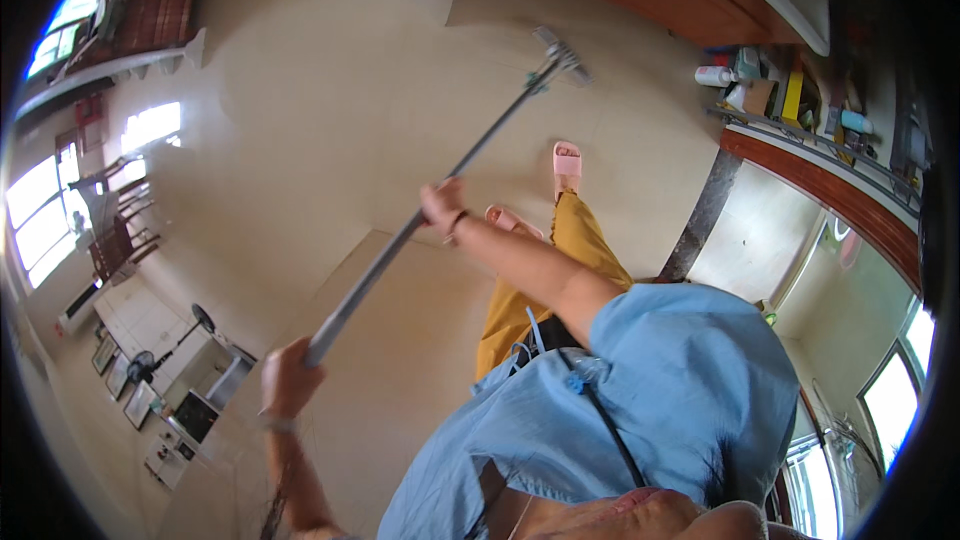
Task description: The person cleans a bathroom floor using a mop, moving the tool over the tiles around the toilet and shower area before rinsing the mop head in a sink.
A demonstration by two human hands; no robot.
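Grey mop (385, 260), straight slender pole: upper end gripped by the left hand (290, 380), shaft encircled by the right hand (443, 208); flat head (566, 57) seen against smooth beige floor (300, 160), near pink slippers (567, 162).

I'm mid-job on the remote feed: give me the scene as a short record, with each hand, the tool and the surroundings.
Left hand: left hand closed around the top end of the grey mop handle
Right hand: right hand closed around the handle, farther down
Mop end: mop head over the pale floor, ahead of the feet; contact unclear
Footwear: pink slippers, both worn
Far right: rack with a white bottle
Far left: black fan
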